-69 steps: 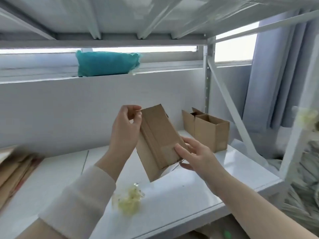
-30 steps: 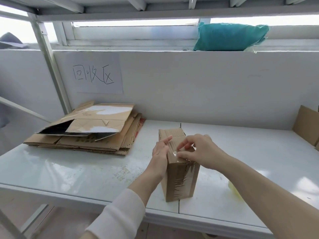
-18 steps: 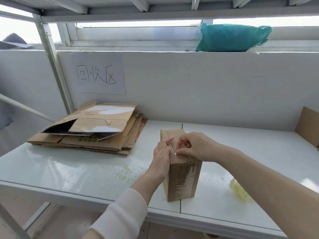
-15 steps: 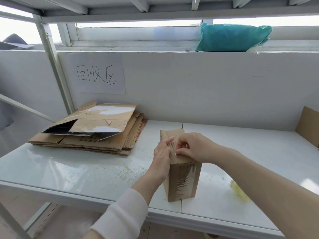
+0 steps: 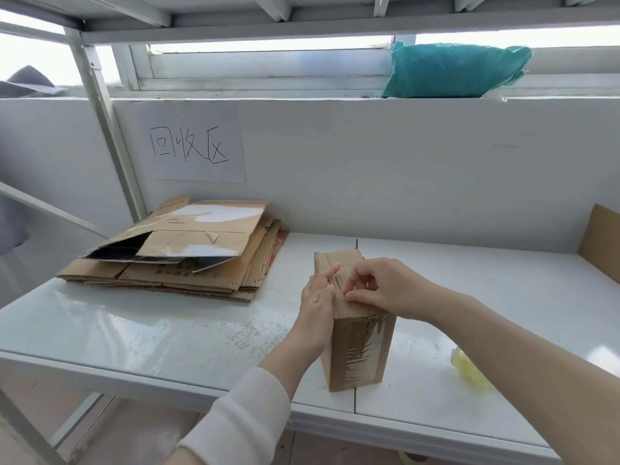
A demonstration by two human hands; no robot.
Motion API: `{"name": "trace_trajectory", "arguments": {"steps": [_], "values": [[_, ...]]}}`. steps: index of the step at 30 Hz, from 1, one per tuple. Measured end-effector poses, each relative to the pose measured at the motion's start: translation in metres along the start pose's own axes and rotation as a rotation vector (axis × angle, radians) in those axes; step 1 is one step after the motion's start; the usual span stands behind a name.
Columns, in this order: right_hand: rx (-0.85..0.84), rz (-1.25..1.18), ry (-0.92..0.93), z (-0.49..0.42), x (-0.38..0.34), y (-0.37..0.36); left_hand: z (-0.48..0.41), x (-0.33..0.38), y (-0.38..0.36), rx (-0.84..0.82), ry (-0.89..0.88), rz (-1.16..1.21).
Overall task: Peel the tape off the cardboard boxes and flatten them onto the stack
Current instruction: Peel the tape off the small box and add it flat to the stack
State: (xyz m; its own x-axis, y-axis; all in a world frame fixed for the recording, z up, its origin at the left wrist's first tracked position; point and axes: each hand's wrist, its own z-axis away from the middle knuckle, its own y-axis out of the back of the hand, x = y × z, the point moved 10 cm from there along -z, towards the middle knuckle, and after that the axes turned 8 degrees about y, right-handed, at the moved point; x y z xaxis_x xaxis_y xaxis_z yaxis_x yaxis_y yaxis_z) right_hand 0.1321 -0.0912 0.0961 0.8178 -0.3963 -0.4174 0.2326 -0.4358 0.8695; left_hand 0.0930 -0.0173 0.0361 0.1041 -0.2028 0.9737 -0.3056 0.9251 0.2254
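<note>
Box point(image 5: 355, 330), held up in air 2.3 s ago, now stands upright on desk point(image 5: 134, 330) between 2 hands. Count: 1 taped box in work; 1 stack point(image 5: 188, 263) of flattened cardboard, well left of left hand; 1 yellowish tape wad point(image 5: 469, 367) right of right forearm; 1 second box point(image 5: 600, 243) far right, cut by frame edge. Left hand point(image 5: 317, 303): fingers straight, flat against box's left side, index tip on top face. Right hand point(image 5: 379, 286): thumb and forefinger pinch clear tape point(image 5: 364, 344) on top face, other fingers curled.
</note>
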Motion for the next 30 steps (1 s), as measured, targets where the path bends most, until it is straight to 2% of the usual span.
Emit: {"name": "trace_trajectory", "arguments": {"steps": [8, 13, 19, 22, 30], "values": [[-0.143, 0.261, -0.091, -0.01, -0.003, -0.011, -0.002, 0.0, -0.002, 0.005, -0.001, -0.026], [-0.179, 0.269, -0.072, -0.005, -0.006, -0.009, -0.002, 0.0, -0.003, 0.013, 0.002, -0.04], [-0.143, 0.119, -0.018, 0.004, -0.008, -0.006, 0.001, 0.006, -0.001, 0.013, -0.023, -0.044], [-0.031, 0.027, -0.017, 0.013, -0.002, 0.006, 0.0, 0.005, -0.001, 0.01, -0.014, -0.028], [0.053, 0.094, -0.006, 0.005, -0.002, 0.009, 0.001, 0.005, -0.002, 0.007, -0.01, -0.047]]}}
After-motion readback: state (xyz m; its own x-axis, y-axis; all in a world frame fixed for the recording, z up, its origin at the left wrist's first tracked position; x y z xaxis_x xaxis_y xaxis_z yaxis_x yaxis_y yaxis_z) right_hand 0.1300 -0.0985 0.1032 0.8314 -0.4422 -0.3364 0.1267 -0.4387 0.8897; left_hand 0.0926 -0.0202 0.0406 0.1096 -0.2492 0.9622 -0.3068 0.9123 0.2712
